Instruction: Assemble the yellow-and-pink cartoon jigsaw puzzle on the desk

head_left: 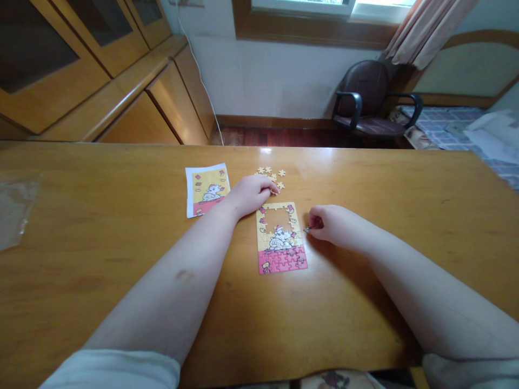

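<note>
A jigsaw puzzle (283, 262) lies on the table in front of me, with a gap in its upper middle. Its picture shows a white animal in a red hat on yellow and pink. Just right of its edge, my right hand (334, 222) pinches a small puzzle piece (307, 229). Beyond the puzzle's top edge, my left hand (253, 193) rests over the near side of a group of loose puzzle pieces (273, 176), fingers stretched toward them and partly bent. Its fingertips touch or nearly touch the pieces; the underside is hidden.
A printed reference picture (208, 186) lies left of the puzzle, partly behind my left hand and forearm. A clear plastic bag (16, 210) sits at the table's far left. Past the wooden table (121, 216) stand an office chair (367, 97) and cabinets (133, 102).
</note>
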### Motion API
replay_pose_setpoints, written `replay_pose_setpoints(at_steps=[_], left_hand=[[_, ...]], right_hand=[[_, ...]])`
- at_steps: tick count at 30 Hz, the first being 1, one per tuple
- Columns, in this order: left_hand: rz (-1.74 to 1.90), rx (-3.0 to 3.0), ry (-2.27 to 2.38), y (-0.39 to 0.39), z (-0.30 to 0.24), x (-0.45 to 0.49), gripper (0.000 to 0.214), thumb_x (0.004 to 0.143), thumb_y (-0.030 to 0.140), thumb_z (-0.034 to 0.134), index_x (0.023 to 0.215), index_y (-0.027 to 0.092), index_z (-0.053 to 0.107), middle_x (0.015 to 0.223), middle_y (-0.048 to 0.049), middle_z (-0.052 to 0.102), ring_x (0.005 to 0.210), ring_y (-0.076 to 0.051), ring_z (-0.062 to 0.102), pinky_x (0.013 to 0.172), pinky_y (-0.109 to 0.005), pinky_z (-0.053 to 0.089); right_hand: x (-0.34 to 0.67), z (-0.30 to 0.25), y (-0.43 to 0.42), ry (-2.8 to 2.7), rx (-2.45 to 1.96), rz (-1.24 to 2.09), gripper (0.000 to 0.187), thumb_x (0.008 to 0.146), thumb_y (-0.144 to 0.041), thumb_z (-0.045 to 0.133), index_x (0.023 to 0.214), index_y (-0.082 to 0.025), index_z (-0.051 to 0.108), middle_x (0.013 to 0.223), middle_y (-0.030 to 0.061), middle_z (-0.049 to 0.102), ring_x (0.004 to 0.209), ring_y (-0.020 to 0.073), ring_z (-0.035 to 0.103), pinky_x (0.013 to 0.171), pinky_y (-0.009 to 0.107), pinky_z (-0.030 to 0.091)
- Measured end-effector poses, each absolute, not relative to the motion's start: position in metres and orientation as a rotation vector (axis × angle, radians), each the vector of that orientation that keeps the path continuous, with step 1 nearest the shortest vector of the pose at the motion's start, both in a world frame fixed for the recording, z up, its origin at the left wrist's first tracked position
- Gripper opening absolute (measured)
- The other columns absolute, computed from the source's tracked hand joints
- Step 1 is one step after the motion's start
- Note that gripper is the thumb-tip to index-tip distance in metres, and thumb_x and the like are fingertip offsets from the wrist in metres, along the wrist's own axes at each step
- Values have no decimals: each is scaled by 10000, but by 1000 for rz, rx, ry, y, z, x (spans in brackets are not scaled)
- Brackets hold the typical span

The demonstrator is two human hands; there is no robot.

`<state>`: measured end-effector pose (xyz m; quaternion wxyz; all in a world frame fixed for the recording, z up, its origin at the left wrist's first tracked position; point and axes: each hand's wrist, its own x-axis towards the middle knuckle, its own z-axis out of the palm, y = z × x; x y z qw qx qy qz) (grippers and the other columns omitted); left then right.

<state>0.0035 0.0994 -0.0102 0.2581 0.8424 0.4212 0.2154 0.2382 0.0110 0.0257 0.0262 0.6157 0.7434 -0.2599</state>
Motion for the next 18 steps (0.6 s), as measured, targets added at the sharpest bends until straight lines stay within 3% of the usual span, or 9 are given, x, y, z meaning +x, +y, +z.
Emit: replay_pose_setpoints(at_steps=[10, 14, 18], left_hand=[[602, 2286, 1122, 99, -9, 4, 296, 826, 108, 476, 912, 209, 741, 986, -20, 737, 977, -184, 660, 906, -348, 521], [603, 2285, 1129, 100, -10, 4, 294, 821, 106, 478, 908, 201, 743, 978, -26, 736, 974, -191, 660, 908, -351, 522], [595, 2284, 1137, 100, -11, 4, 294, 824, 109, 480, 915, 208, 741, 977, -21, 736, 973, -183, 659, 906, -345, 520]], right_hand=[[220, 32, 0, 2494, 1769, -1271, 65, 773, -188, 674, 824, -209, 709, 779, -16, 724, 668, 124, 625, 639, 242, 455], [215, 27, -3, 2545, 1724, -1222, 73, 781, -179, 687, 809, -225, 735, 893, -4, 757, 782, 149, 670, 740, 265, 489], [215, 19, -2, 2641, 1724, -1107, 85, 788, -176, 685, 820, -226, 746, 879, 14, 751, 830, 174, 671, 796, 294, 503]])
